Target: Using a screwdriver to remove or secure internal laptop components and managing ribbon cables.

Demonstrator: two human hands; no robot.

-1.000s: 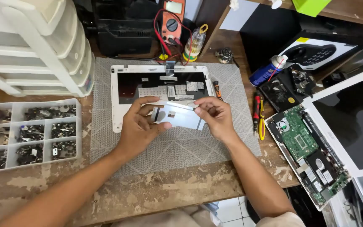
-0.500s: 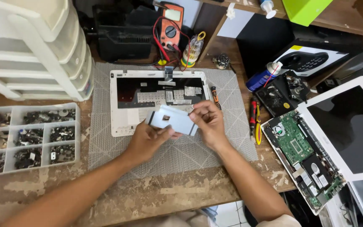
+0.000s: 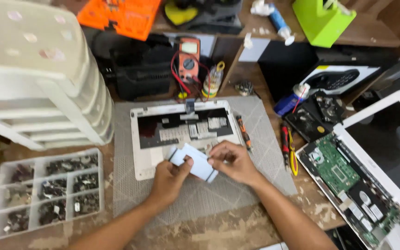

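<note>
Head camera first. What is on the far left?

— A clear plastic box of small dark screws [image 3: 47, 194], split into little squares. Above it stands a stack of white plastic drawers [image 3: 42, 83].

— And in the middle?

— A grey grid mat [image 3: 195, 203] with a white laptop shell [image 3: 181, 134] on it. Both hands hold a thin pale blue-white flat plate [image 3: 195, 162] just over the shell's near edge.

— Which way does the plate run?

— Its long side slants from upper left down to lower right.

— How do the hands hold it?

— The left hand [image 3: 170, 178] pinches its near left edge, thumb on top. The right hand [image 3: 234, 162] has its fingers curled tight on the right end.

— Any packages?

— A small red meter [image 3: 189, 58] with wires sits behind the shell. Farther right, a blue spray can [image 3: 290, 103] lies tipped, and a bright green box [image 3: 322, 21] stands at the top. A green circuit board [image 3: 336, 164] lies far right.
</note>
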